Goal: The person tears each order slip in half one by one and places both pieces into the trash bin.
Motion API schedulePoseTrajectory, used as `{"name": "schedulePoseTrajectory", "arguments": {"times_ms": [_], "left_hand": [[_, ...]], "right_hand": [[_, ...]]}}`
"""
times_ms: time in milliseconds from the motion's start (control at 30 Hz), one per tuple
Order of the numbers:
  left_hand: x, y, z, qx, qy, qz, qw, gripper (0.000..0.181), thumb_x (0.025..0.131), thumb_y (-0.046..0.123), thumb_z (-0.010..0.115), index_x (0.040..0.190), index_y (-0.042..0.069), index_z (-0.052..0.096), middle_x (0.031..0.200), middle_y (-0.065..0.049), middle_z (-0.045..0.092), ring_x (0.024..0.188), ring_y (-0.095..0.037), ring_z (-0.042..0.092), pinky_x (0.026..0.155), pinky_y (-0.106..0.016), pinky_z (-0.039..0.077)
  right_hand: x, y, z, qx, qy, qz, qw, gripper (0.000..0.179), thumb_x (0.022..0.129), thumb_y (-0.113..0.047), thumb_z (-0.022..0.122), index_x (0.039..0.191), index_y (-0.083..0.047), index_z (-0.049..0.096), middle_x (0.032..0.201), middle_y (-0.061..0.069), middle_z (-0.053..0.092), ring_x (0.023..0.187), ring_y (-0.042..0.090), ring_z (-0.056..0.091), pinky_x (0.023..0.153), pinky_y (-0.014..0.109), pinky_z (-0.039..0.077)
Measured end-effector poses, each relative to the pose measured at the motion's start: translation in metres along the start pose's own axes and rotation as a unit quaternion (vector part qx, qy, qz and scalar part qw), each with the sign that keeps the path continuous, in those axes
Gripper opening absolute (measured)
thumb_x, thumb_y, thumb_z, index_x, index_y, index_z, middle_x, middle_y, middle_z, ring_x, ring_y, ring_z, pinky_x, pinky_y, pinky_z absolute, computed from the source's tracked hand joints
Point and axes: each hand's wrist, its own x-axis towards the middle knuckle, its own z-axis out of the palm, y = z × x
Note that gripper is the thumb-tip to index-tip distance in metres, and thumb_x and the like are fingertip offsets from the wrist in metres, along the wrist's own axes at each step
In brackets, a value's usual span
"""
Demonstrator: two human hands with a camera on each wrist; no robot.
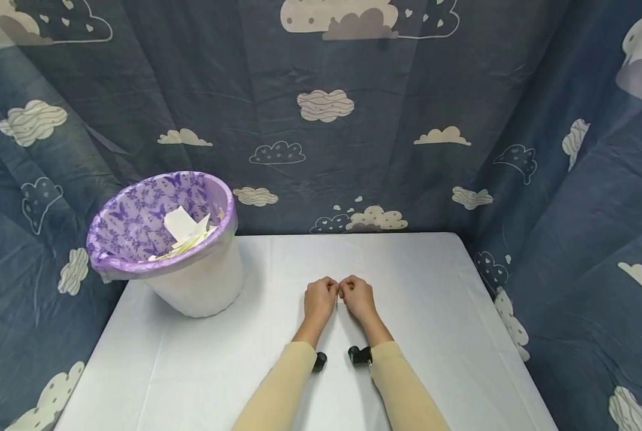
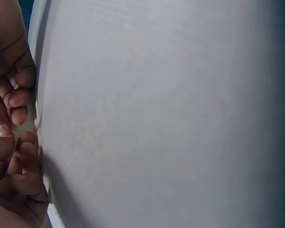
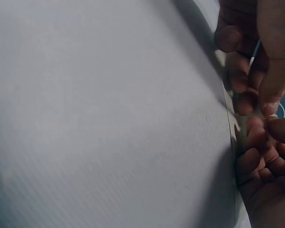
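In the head view, my left hand [image 1: 320,298] and right hand [image 1: 357,296] meet above the white table [image 1: 434,311], knuckles upward and fingers curled. The fingertips pinch a small pale yellow slip of paper [image 1: 341,299] from both sides. Only a little of the slip shows below the hands. Both wrist views show the thumbs and fingertips close together, with a narrow strip of the pale slip [image 2: 26,125] between them. Most of the slip is hidden behind the fingers.
At the table's left stands a white bin [image 1: 208,290] with a purple butterfly-print liner [image 1: 132,224]. Pale paper pieces [image 1: 183,227] lie inside it. A dark cloud-print curtain [image 1: 364,161] hangs along the back and both sides. A black wrist camera [image 1: 360,355] sits at each cuff.
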Motion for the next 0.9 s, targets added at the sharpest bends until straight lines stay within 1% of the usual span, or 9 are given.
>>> {"name": "schedulePoseTrajectory", "arguments": {"times_ms": [100, 267, 367, 533, 700, 800, 900], "left_hand": [[-0.002, 0.001, -0.006, -0.011, 0.017, 0.005, 0.9998, 0.012, 0.099, 0.018, 0.075, 0.092, 0.012, 0.082, 0.088, -0.003, 0.081, 0.071, -0.015, 0.07, 0.062, -0.027, 0.053], [-0.003, 0.005, -0.019, -0.021, 0.059, 0.031, 0.9976, 0.011, 0.097, 0.014, 0.076, 0.089, 0.009, 0.082, 0.085, -0.005, 0.08, 0.072, -0.017, 0.072, 0.063, -0.028, 0.056], [-0.002, 0.008, -0.028, -0.024, 0.077, 0.049, 0.9956, 0.01, 0.097, 0.013, 0.077, 0.089, 0.008, 0.082, 0.085, -0.006, 0.08, 0.073, -0.018, 0.073, 0.064, -0.028, 0.057], [-0.007, 0.013, -0.05, -0.038, 0.089, 0.075, 0.9925, 0.011, 0.099, 0.013, 0.075, 0.092, 0.006, 0.081, 0.087, -0.008, 0.08, 0.075, -0.02, 0.075, 0.065, -0.029, 0.059], [-0.016, 0.017, -0.074, -0.032, 0.121, 0.115, 0.9855, 0.012, 0.098, 0.012, 0.076, 0.09, 0.005, 0.08, 0.085, -0.007, 0.079, 0.071, -0.019, 0.073, 0.062, -0.027, 0.059], [-0.02, 0.021, -0.087, -0.03, 0.145, 0.137, 0.9795, 0.012, 0.098, 0.012, 0.076, 0.089, 0.004, 0.079, 0.082, -0.007, 0.077, 0.067, -0.017, 0.07, 0.06, -0.026, 0.056], [-0.025, 0.028, -0.1, -0.035, 0.165, 0.152, 0.9738, 0.012, 0.097, 0.011, 0.076, 0.088, 0.005, 0.079, 0.08, -0.007, 0.076, 0.065, -0.016, 0.067, 0.059, -0.026, 0.054]], "right_hand": [[-0.001, -0.003, 0.003, -0.003, 0.015, -0.023, 0.9996, 0.017, 0.104, -0.013, 0.062, 0.094, -0.004, 0.073, 0.072, 0.004, 0.072, 0.06, 0.009, 0.058, 0.059, 0.022, 0.046], [-0.003, -0.015, 0.004, -0.014, 0.049, -0.078, 0.9957, 0.017, 0.104, -0.012, 0.063, 0.095, -0.003, 0.074, 0.076, 0.007, 0.075, 0.066, 0.011, 0.064, 0.065, 0.024, 0.05], [-0.006, -0.024, 0.003, -0.014, 0.061, -0.102, 0.9928, 0.018, 0.105, -0.013, 0.063, 0.095, -0.003, 0.074, 0.078, 0.008, 0.076, 0.068, 0.012, 0.065, 0.063, 0.023, 0.051], [-0.017, -0.045, 0.002, -0.01, 0.081, -0.132, 0.9878, 0.018, 0.105, -0.013, 0.064, 0.094, -0.003, 0.073, 0.078, 0.01, 0.074, 0.066, 0.013, 0.063, 0.058, 0.02, 0.047], [-0.031, -0.066, 0.005, -0.005, 0.109, -0.173, 0.9788, 0.015, 0.103, -0.011, 0.067, 0.093, -0.002, 0.072, 0.077, 0.012, 0.075, 0.067, 0.018, 0.066, 0.059, 0.022, 0.049], [-0.037, -0.077, 0.005, 0.0, 0.132, -0.199, 0.971, 0.013, 0.102, -0.01, 0.069, 0.092, -0.002, 0.072, 0.077, 0.012, 0.075, 0.067, 0.021, 0.068, 0.061, 0.023, 0.051], [-0.043, -0.088, 0.003, 0.006, 0.152, -0.225, 0.9626, 0.011, 0.101, -0.009, 0.07, 0.091, -0.003, 0.071, 0.076, 0.011, 0.075, 0.066, 0.022, 0.068, 0.061, 0.025, 0.052]]}}
